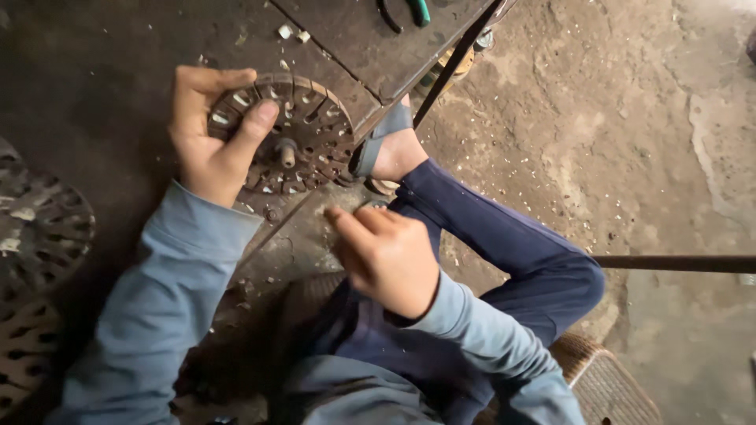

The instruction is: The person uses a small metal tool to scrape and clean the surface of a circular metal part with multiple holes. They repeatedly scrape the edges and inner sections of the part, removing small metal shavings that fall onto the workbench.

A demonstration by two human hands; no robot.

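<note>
Upper left, our left hand (209, 134) grips the slotted metal disc (295, 134) on the surface (102, 71). Our right hand (386, 256), centre frame, pinches something too small to tell. We judge fitting it needs a steady disc.

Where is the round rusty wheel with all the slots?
The round rusty slotted metal disc is upper left in the head view, gripped by the left hand, just left of the sandalled foot.
</note>
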